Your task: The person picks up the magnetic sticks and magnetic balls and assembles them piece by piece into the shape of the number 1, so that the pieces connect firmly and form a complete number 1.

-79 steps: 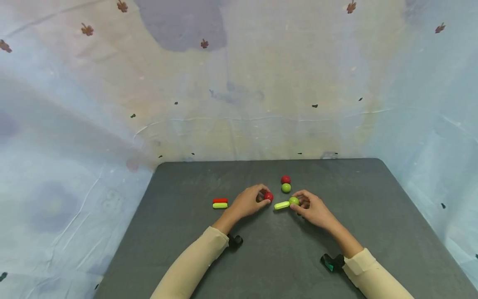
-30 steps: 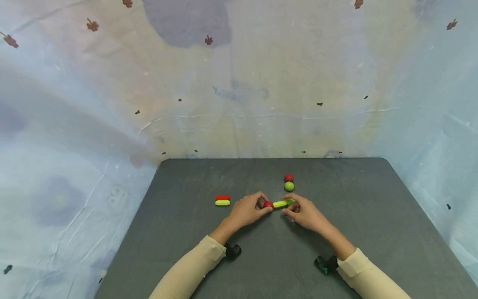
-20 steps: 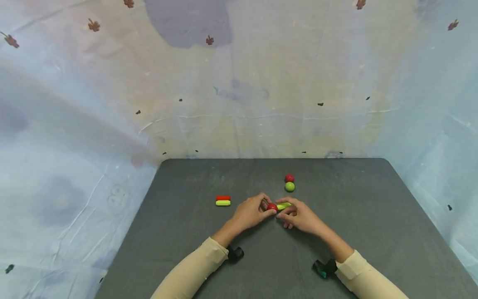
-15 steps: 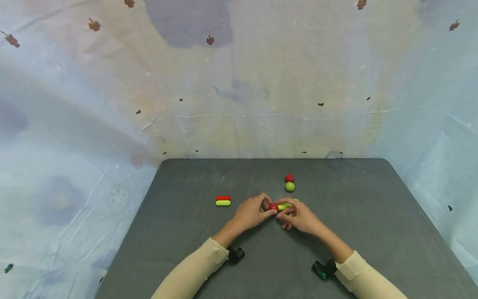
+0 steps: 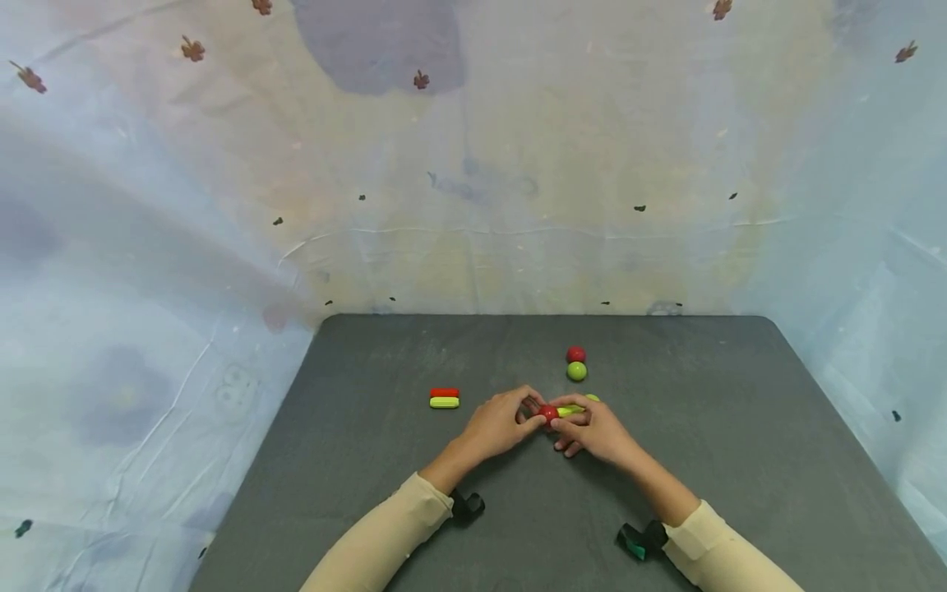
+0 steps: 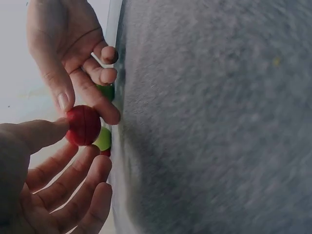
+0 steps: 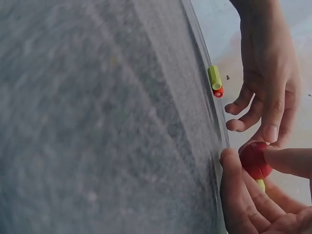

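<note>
dark grey table (image 5: 703, 427), backed by a pale cloth (image 5: 473, 164). left hand (image 5: 497, 423) and right hand (image 5: 598, 429) meet mid-table; both pinch the red ball (image 5: 548, 413) between thumb and fingertips, other fingers loosely curled. green stick (image 5: 570, 409) lies under the right fingers, touching the ball. red-and-green sticks (image 5: 444, 398) to the left, ball pair (image 5: 576, 363) behind.

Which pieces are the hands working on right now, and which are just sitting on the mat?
In hand:
- red ball, pinched by left hand
- green bar, held by right hand

Lying about:
- red and green ball pair
- red and green bar pair
</note>
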The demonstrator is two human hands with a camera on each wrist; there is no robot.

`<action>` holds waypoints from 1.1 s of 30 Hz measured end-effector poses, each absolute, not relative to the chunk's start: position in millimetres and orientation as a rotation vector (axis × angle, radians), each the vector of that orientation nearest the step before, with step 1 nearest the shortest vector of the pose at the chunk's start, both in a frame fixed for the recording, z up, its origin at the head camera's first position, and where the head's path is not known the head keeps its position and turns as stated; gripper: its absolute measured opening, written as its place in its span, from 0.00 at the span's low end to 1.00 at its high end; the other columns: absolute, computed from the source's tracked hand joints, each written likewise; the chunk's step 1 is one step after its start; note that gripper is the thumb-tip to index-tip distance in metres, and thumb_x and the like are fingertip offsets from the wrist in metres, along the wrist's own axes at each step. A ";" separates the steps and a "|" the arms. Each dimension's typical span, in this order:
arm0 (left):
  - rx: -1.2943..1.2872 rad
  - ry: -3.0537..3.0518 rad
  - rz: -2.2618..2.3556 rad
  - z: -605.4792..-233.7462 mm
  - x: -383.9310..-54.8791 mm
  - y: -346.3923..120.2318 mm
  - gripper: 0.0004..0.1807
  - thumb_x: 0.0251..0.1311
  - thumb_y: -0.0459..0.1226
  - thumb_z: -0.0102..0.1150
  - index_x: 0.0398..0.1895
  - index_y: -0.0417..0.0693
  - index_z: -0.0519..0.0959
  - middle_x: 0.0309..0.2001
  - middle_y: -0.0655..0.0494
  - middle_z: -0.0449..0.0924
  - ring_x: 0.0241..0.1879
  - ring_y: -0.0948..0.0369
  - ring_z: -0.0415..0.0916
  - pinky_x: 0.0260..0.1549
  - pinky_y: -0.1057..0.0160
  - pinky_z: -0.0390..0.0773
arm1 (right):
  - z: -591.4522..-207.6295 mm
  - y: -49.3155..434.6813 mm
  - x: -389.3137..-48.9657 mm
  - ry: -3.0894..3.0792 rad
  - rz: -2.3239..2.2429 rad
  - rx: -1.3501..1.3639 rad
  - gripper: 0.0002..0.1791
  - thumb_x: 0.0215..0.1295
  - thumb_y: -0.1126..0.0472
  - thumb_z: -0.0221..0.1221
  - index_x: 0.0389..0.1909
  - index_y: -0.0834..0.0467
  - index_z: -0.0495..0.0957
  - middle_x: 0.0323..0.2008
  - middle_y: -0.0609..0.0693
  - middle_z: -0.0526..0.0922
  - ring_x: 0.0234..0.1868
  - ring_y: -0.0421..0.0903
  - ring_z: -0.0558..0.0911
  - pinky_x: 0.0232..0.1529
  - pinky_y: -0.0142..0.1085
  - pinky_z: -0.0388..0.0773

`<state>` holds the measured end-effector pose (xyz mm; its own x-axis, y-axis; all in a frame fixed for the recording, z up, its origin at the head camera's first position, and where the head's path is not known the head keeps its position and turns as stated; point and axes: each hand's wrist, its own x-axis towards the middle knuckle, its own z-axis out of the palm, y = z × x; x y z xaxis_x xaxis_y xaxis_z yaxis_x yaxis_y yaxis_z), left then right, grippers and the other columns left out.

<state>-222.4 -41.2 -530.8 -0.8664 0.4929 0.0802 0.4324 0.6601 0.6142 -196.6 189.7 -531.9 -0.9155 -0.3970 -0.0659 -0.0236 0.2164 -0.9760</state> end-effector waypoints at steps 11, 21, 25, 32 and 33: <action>0.809 2.798 0.902 -516.4 -227.7 -68.6 0.11 0.76 0.46 0.66 0.56 0.56 0.84 0.47 0.64 0.86 0.39 0.69 0.79 0.37 0.64 0.80 | -528.8 184.1 -192.0 2.192 -1.855 -0.276 0.24 0.80 0.64 0.62 0.67 0.73 0.71 0.41 0.73 0.88 0.33 0.60 0.91 0.32 0.49 0.89; 0.683 2.902 0.801 -512.9 -232.8 -121.2 0.10 0.76 0.45 0.67 0.55 0.56 0.84 0.45 0.64 0.83 0.40 0.65 0.80 0.35 0.61 0.80 | -529.1 189.1 -190.1 2.177 -1.901 -0.151 0.23 0.81 0.61 0.62 0.67 0.70 0.70 0.43 0.71 0.89 0.31 0.55 0.90 0.31 0.50 0.88; 0.607 2.945 0.741 -510.9 -236.5 -139.2 0.10 0.75 0.45 0.68 0.54 0.56 0.84 0.44 0.65 0.82 0.41 0.64 0.80 0.37 0.58 0.80 | -529.1 192.1 -191.5 2.155 -1.918 -0.152 0.27 0.81 0.60 0.62 0.71 0.69 0.69 0.44 0.71 0.88 0.31 0.55 0.90 0.31 0.51 0.88; 0.521 3.000 0.624 -509.5 -238.6 -164.1 0.09 0.72 0.46 0.71 0.50 0.59 0.84 0.42 0.64 0.79 0.39 0.64 0.77 0.38 0.56 0.80 | -530.6 192.7 -192.6 2.147 -1.918 -0.138 0.26 0.80 0.59 0.63 0.70 0.70 0.71 0.47 0.70 0.88 0.34 0.55 0.91 0.36 0.49 0.89; 0.518 3.012 0.601 -509.8 -238.6 -166.7 0.09 0.71 0.46 0.72 0.49 0.59 0.84 0.42 0.63 0.79 0.39 0.64 0.77 0.38 0.56 0.80 | -531.1 192.6 -192.9 2.151 -1.917 -0.136 0.26 0.80 0.59 0.63 0.70 0.70 0.72 0.47 0.70 0.88 0.34 0.55 0.91 0.37 0.47 0.89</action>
